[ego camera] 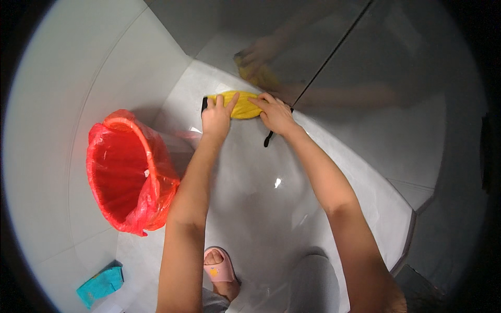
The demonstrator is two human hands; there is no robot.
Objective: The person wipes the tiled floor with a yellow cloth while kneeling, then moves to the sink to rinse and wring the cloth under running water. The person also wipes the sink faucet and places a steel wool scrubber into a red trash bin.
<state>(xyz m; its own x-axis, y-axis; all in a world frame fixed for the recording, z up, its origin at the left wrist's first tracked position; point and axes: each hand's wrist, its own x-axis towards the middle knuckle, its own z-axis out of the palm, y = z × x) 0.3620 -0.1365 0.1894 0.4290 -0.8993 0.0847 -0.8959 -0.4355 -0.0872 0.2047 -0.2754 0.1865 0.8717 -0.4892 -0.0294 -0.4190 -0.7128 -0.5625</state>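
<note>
A wrinkled yellow fabric bundle (245,105) with a black left end lies at floor level beside the dark glossy panel. My left hand (217,116) grips its left part, with the fingers spread across the top and the thumb pointing inward. My right hand (276,113) holds the right end, its fingers reaching over the fabric towards the left thumb. Below the right wrist a black strap (268,139) sticks out onto the grey glossy floor (266,211). The right end of the bundle is hidden under my right hand.
Left of my forearm stands a bin (129,172) lined with a red plastic bag. A turquoise packet (101,285) lies at lower left by the pale wall (51,156). The dark reflective panel (352,78) rises behind a pale ledge (375,203). My foot wears a pink slipper (220,270).
</note>
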